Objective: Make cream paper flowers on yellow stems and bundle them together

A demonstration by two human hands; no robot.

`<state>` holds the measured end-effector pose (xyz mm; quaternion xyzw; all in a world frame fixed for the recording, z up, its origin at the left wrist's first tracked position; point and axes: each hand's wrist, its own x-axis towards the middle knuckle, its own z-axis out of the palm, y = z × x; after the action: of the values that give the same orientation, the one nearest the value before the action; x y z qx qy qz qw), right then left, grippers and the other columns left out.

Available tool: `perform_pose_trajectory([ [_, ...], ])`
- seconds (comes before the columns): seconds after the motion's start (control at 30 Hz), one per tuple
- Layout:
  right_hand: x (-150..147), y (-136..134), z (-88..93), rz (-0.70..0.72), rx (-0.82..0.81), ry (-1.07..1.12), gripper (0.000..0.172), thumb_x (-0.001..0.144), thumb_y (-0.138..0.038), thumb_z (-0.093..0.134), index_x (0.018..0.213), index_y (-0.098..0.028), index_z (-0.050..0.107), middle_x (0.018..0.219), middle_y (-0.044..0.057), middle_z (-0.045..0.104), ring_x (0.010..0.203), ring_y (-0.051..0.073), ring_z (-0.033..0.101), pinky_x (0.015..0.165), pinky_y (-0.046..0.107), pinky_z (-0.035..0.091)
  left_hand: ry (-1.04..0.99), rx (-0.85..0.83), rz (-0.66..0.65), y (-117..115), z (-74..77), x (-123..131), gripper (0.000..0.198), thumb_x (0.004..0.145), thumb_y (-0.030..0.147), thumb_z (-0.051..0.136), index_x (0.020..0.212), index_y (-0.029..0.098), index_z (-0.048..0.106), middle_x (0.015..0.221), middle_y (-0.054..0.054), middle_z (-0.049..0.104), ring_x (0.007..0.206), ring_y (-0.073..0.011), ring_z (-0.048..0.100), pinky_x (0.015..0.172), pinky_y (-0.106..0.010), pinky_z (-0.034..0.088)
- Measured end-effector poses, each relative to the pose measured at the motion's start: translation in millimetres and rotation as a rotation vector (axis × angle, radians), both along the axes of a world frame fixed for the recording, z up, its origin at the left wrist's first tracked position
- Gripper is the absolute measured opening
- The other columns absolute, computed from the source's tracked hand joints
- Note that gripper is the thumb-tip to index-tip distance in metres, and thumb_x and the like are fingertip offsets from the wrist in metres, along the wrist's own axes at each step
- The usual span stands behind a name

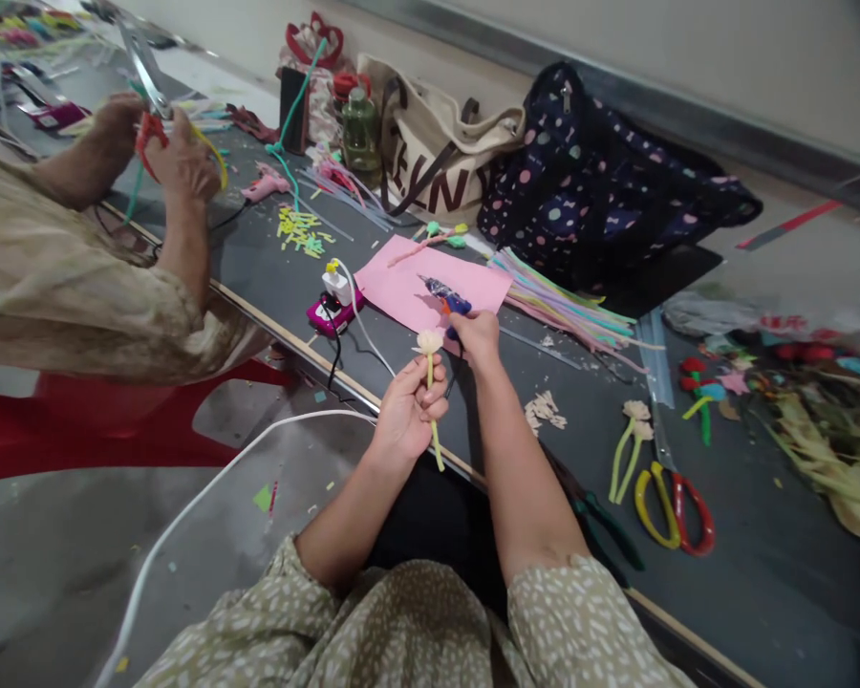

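Note:
Between the fingers of my left hand (410, 406) is a small handmade flower (430, 341), upright, with a cream petalled head and a yellow-green stem. My right hand (479, 336) is closed around the handle of a blue glue gun (447, 296). The gun's nozzle points left over a pink sheet (394, 277). Part of the handle is hidden by my fingers. A few cream petal pieces (543, 411) lie on the dark table, to the right of my right forearm. Farther right rest two finished-looking flowers (636, 420) of the same kind.
Yellow-and-red scissors (674, 511) and green-handled pliers (609, 526) lie at right. Pipe cleaners (573, 306) sit before a dotted bag (602, 182) and a canvas tote (437, 143). A magenta power strip (335, 311) trails cords over the edge. At left, a co-worker's hands (186, 162) hold scissors.

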<state>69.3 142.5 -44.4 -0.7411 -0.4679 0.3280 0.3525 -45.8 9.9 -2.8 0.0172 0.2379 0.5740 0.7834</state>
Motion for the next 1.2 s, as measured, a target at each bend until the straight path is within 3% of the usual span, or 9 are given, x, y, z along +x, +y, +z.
perform_pose_trajectory([
  [0.1,12.2,-4.4,16.3,-0.088,0.110,0.392,0.013,0.064,-0.029,0.059,0.068,-0.016,0.058,0.045,-0.007,0.047,0.042,0.008,0.045,0.041,0.020,0.035,0.016,0.025,-0.024,1.6,-4.3,1.2,0.012,0.080,0.019,0.065,0.087,0.011,0.061,0.071,0.001,0.051,0.047,-0.0004,0.034,0.033,-0.010,0.020],
  [0.2,27.2,-10.2,29.4,-0.094,0.201,0.536,0.013,0.062,-0.024,0.060,0.073,-0.017,0.058,0.049,-0.008,0.047,0.043,0.007,0.042,0.039,0.017,0.035,0.052,0.055,-0.017,2.7,-7.8,5.9,0.016,0.077,0.021,0.068,0.087,0.011,0.060,0.070,0.002,0.051,0.047,-0.0007,0.036,0.033,-0.010,0.019],
  [0.3,32.0,-15.2,27.9,-0.030,0.169,0.349,0.018,0.068,-0.033,0.062,0.073,-0.017,0.057,0.053,-0.005,0.052,0.046,0.009,0.048,0.042,0.020,0.041,0.102,0.061,0.058,3.5,-10.4,11.5,0.018,0.073,0.021,0.071,0.085,0.012,0.060,0.068,0.003,0.051,0.048,-0.0018,0.041,0.034,-0.011,0.023],
  [0.4,19.2,-17.1,18.3,0.107,0.115,-0.042,0.031,0.077,-0.046,0.056,0.078,-0.015,0.059,0.068,0.005,0.065,0.066,0.017,0.063,0.061,0.026,0.050,0.172,0.038,0.138,3.2,-12.8,15.8,0.022,0.069,0.021,0.075,0.082,0.013,0.059,0.068,0.003,0.054,0.052,-0.0033,0.048,0.039,-0.013,0.032],
  [0.57,-15.8,-11.8,11.8,0.265,-0.077,-0.497,0.059,0.080,-0.057,0.053,0.111,-0.007,0.053,0.108,0.025,0.066,0.101,0.033,0.065,0.085,0.042,0.049,0.242,0.057,0.212,0.2,-15.1,19.0,0.023,0.068,0.022,0.076,0.080,0.014,0.058,0.069,0.003,0.056,0.047,-0.0021,0.045,0.038,-0.013,0.029],
  [0.7,-20.5,-4.3,8.8,0.229,-0.122,-0.469,0.052,0.076,-0.042,0.061,0.113,-0.007,0.054,0.110,0.024,0.066,0.102,0.031,0.065,0.084,0.038,0.050,0.206,0.079,0.201,-0.9,-14.4,18.7,0.022,0.070,0.023,0.074,0.080,0.014,0.057,0.067,0.004,0.055,0.041,0.0010,0.032,0.035,-0.012,0.017],
  [0.87,-0.2,-0.8,5.8,0.100,-0.105,-0.105,0.034,0.068,-0.047,0.061,0.072,-0.014,0.064,0.069,0.008,0.068,0.069,0.021,0.065,0.059,0.027,0.048,0.195,0.099,0.143,-0.4,-12.7,16.9,0.020,0.074,0.027,0.070,0.085,0.012,0.061,0.065,0.002,0.053,0.042,0.0000,0.032,0.036,-0.012,0.019],
  [1.0,19.4,-7.0,20.2,0.011,0.086,0.137,0.026,0.072,-0.041,0.053,0.069,-0.016,0.060,0.055,-0.002,0.056,0.051,0.012,0.052,0.047,0.021,0.042,0.185,0.089,0.072,1.4,-11.5,16.6,0.032,0.083,0.043,0.059,0.085,0.012,0.061,0.063,0.000,0.055,0.041,-0.0019,0.034,0.035,-0.014,0.019],
  [1.2,64.1,-50.0,66.5,-0.049,0.483,-0.157,0.023,0.069,-0.036,0.061,0.075,-0.014,0.061,0.063,-0.001,0.056,0.055,0.011,0.046,0.055,0.026,0.045,0.184,0.086,-0.026,4.7,-11.0,20.7,0.045,0.081,0.057,0.057,0.081,0.013,0.057,0.060,0.001,0.054,0.037,-0.0016,0.031,0.034,-0.014,0.015],
])
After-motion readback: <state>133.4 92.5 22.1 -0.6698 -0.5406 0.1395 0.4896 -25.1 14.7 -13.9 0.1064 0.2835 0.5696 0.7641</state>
